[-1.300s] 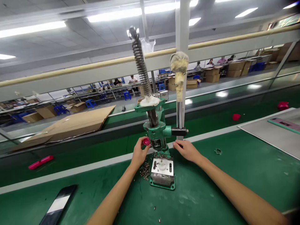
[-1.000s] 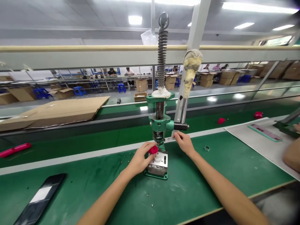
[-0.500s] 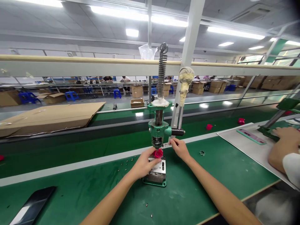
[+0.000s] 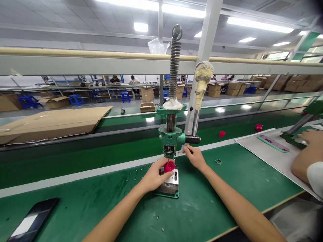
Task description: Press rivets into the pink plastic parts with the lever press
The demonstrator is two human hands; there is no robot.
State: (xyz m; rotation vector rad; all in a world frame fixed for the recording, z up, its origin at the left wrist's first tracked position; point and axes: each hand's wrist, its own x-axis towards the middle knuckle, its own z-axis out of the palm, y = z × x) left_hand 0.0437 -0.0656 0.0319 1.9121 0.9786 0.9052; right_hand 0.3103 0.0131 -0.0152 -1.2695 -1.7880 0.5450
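Note:
A green hand press (image 4: pixel 171 137) with a tall spring and a padded lever (image 4: pixel 202 80) stands on the green bench. My left hand (image 4: pixel 154 176) pinches a small red cap (image 4: pixel 169 166) and holds it on the press's metal base plate (image 4: pixel 172 179), under the ram. My right hand (image 4: pixel 193 157) rests with fingers curled just right of the press column, below the lever's hub; what its fingertips hold, if anything, I cannot make out.
A black phone (image 4: pixel 30 222) lies at the bench's left front. Small metal bits (image 4: pixel 137 171) are scattered left of the press. Red caps (image 4: pixel 222 133) sit on the conveyor. A co-worker's hand (image 4: pixel 306 148) works at a grey mat (image 4: pixel 267 151) on the right. Flat cardboard (image 4: pixel 50 122) lies beyond.
My left hand carried the red cap from the left side of the press column down onto the base plate under the ram. My right hand stayed by the column. The view shifted.

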